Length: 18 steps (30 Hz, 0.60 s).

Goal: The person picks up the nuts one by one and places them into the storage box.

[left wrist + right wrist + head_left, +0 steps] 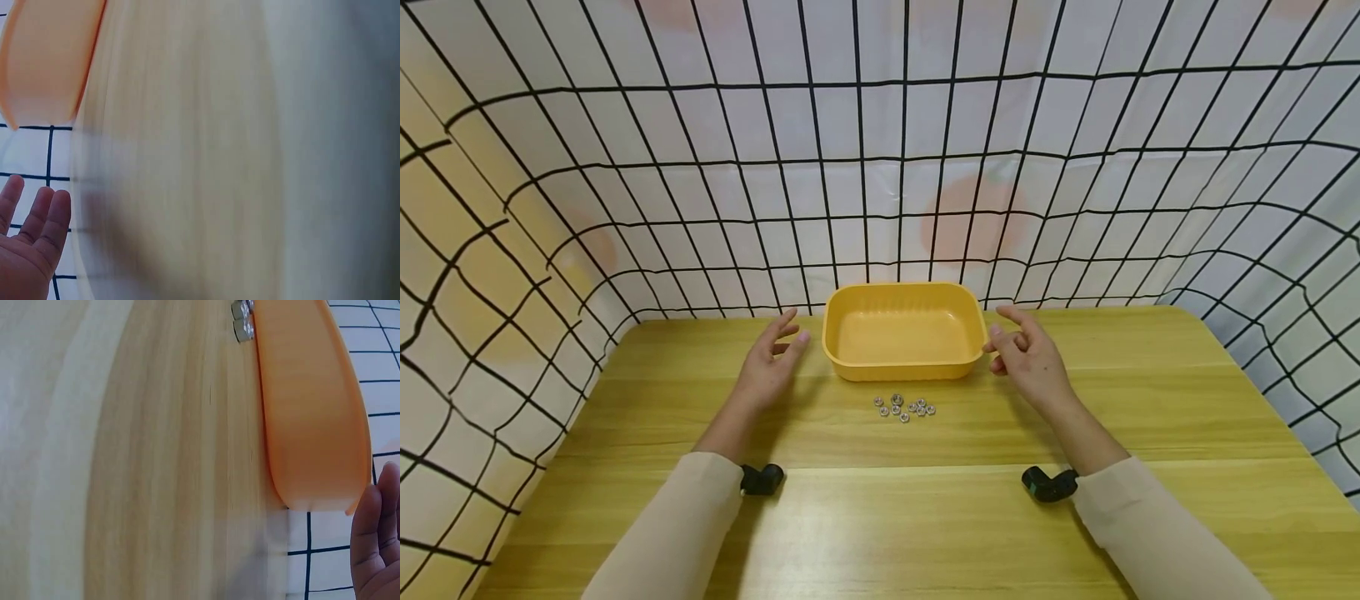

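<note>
A yellow plastic tray stands on the wooden table, and it looks bare inside. Several small metal nuts lie loose in front of it; a couple of nuts also show in the right wrist view. To the tray's left, my left hand is held apart from it, fingers relaxed and holding nothing. My right hand is at the tray's right end with loosely bent fingers and nothing in them. Its fingertips are close to the rim; whether they touch it I cannot tell.
Behind the table and along both sides runs a black wire grid in front of pale sheeting. The tray is near the table's back edge. Bare wood extends between my forearms. Each wrist carries a small black device.
</note>
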Available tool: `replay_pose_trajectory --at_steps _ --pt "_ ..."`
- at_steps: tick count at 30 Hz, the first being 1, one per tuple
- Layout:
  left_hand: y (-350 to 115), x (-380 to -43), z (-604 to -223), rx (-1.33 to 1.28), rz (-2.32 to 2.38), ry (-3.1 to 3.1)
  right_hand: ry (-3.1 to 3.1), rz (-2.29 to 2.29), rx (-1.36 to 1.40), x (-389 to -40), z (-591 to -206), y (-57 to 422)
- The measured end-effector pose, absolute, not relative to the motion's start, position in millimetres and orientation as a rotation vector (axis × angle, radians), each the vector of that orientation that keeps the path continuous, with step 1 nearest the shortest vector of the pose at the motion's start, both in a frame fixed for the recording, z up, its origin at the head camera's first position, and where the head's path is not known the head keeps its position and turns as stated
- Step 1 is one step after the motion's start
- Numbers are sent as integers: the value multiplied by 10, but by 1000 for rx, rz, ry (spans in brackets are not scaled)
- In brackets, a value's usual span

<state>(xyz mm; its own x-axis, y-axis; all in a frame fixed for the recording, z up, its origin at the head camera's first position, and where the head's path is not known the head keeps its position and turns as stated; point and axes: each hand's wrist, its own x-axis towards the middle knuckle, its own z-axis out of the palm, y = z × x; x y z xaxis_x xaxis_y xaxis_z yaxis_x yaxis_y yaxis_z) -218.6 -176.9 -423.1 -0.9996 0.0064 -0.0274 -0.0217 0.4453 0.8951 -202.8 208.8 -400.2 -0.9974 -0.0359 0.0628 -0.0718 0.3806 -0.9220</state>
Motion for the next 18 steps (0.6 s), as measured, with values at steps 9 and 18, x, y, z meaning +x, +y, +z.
replay_pose_trajectory --at_steps 9,18 --pt "-1691 -2186 -4245 -4 1670 2626 -2623 1788 206 -1965 -3994 2034" --pt "-1615 -2196 -4269 13 1702 2617 -2668 1893 395 -1942 -4078 2000"
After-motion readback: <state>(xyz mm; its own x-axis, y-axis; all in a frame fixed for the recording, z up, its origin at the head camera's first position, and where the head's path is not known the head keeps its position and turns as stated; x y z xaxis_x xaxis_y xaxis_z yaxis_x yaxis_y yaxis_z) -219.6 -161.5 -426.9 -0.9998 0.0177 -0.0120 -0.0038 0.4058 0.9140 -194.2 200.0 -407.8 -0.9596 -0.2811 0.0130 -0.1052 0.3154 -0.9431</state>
